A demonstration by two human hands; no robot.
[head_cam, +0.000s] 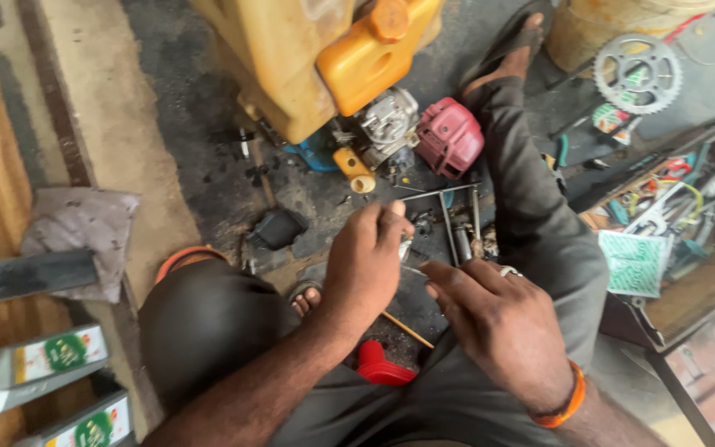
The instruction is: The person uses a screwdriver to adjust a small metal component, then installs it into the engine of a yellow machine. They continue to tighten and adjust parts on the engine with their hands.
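The left hand is held over the dark, oily floor between the legs, fingers curled together at the tips; a small pale metal part shows just beside the fingertips, but whether it is pinched cannot be told. The right hand is held just to the right, fingers half bent and pointing left, nothing visibly gripped; an orange wristband is worn on its wrist.

Just beyond the hands, a thin metal rod frame lies on the floor. Further off, a small engine with a silver cylinder head is seen beside a pink-red cover, under a large yellow jerrycan with an orange cap. A red funnel-like piece is placed between the thighs, near a thin wooden stick.

At lower left, two grey oil bottles lie on the wooden boards, each bearing a white rectangular label with a green round mark; one has a red cap. At right, a green-and-white printed packet rests on the edge of an open toolbox. A steel chain sprocket is located at upper right.
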